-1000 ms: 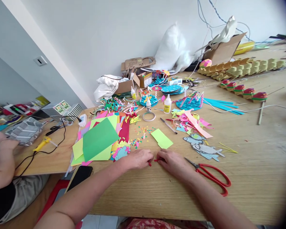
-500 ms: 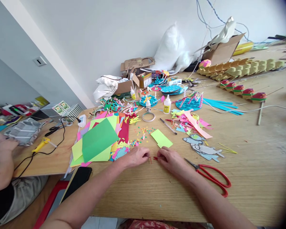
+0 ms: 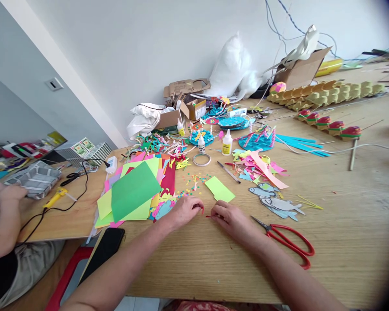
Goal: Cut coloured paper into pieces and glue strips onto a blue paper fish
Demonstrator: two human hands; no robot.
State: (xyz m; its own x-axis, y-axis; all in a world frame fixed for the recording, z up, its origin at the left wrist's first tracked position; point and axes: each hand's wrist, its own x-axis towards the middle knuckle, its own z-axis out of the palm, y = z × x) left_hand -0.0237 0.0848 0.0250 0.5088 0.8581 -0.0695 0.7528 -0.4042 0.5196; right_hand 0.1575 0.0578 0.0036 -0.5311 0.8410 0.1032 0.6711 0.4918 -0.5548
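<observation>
My left hand (image 3: 185, 211) is pinched shut on a thin red strip (image 3: 202, 211), its end poking out past the fingertips. Facing it a short gap away, my right hand (image 3: 227, 216) pinches another small red strip (image 3: 208, 216), most of which the fingers hide. Both hands are just above the wooden table (image 3: 210, 268). Beyond my right hand lies a light green paper piece (image 3: 219, 189). Scissors with red handles (image 3: 290, 239) rest beside my right forearm. Tiny coloured paper bits (image 3: 194, 183) are scattered beyond my left hand.
Coloured paper sheets (image 3: 134, 190) are stacked at left, near a black phone (image 3: 106, 248). Paper fish (image 3: 278, 203) lie at right. Glue bottles (image 3: 227, 143), a tape ring (image 3: 201, 160) and a pen (image 3: 229, 172) stand or lie farther back. Another person's arm (image 3: 6, 220) is at far left.
The red strip in my left hand has tilted up and now sits closer to the fingertips. My right hand has shifted slightly left, its red strip turned a little.
</observation>
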